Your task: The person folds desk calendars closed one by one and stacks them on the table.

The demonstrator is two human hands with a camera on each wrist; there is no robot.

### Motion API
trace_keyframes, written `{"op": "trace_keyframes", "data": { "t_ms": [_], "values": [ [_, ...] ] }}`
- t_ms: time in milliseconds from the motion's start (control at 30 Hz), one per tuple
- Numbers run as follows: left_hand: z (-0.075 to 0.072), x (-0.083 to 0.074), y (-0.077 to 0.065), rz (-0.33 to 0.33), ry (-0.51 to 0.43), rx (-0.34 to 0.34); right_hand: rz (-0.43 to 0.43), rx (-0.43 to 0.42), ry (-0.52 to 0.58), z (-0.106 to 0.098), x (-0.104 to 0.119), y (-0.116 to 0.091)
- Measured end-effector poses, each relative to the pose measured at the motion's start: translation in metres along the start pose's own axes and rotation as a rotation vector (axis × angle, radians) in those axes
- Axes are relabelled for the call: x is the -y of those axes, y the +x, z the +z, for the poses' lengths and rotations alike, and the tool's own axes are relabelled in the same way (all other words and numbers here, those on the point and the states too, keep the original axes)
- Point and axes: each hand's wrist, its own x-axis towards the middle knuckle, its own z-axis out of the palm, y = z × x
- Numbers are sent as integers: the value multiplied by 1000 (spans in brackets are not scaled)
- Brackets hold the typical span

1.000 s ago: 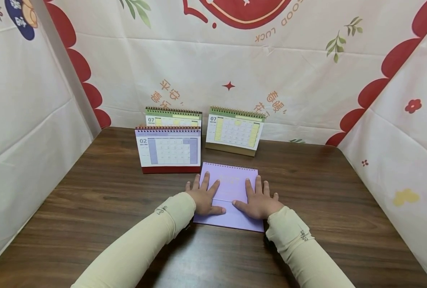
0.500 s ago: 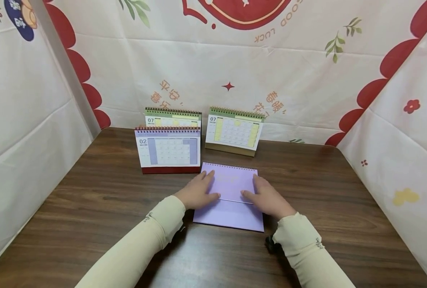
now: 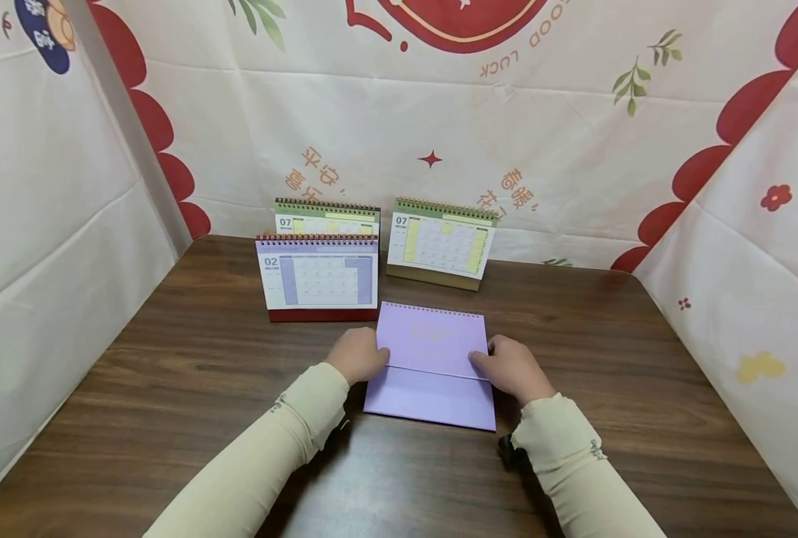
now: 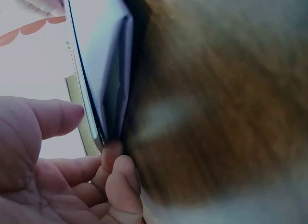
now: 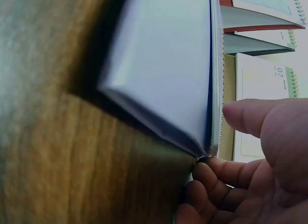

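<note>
A purple spiral-bound desk calendar point(image 3: 432, 400) lies low over the table, its coil edge away from me and a crease line across its middle. My left hand point(image 3: 360, 355) grips its left side, thumb on top and fingers curled at the edge. On the opposite side, my right hand point(image 3: 515, 368) holds it the same way. In the left wrist view, the fingers point(image 4: 122, 185) bend against the lower corner of the calendar point(image 4: 96, 41), whose folded base stands slightly apart from the pages. The right wrist view has the curled fingers point(image 5: 207, 178) at the other corner of the calendar point(image 5: 163, 55).
A red-based calendar point(image 3: 321, 280) stands behind to the left, partly hiding a green-topped calendar point(image 3: 328, 217). Another green-topped calendar point(image 3: 439, 243) stands at the back right. The wooden table point(image 3: 204, 388) is enclosed by printed white cloth point(image 3: 560, 149) on three sides.
Both hands lay spread flat on the purple calendar, then drew apart to its two sides. Their fingers now curl at its edges. The standing calendars have not moved.
</note>
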Motion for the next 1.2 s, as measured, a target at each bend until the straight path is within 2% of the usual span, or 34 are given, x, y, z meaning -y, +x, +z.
{"op": "trace_keyframes", "data": {
  "t_ms": [200, 333, 433, 567, 700, 900, 1000, 1133, 1200],
  "values": [
    [0, 4, 2, -9, -62, 15, 7, 4, 65, 0, -4, 0],
    [-3, 1, 0, -25, -151, 9, 8, 8, 145, -3, -5, -3],
    [-6, -2, -1, -39, -243, -6, 8, -12, 197, -7, -4, -4],
    [-7, -6, -1, -51, -317, -37, 1, -38, 239, -10, -3, -5],
    [-5, -11, -2, -52, -336, -57, -39, -44, 221, -13, -4, -7],
    [-1, -23, -6, -18, -381, -69, -91, -26, 190, -23, -16, -10],
    [2, -31, -6, -6, -478, -42, -88, -4, 177, -32, -23, -12],
    [8, -44, -5, -34, -666, 43, -86, 17, 139, -48, -39, -15],
    [12, -53, -5, -52, -725, 75, -83, 30, 126, -56, -48, -18]
  ]
}}
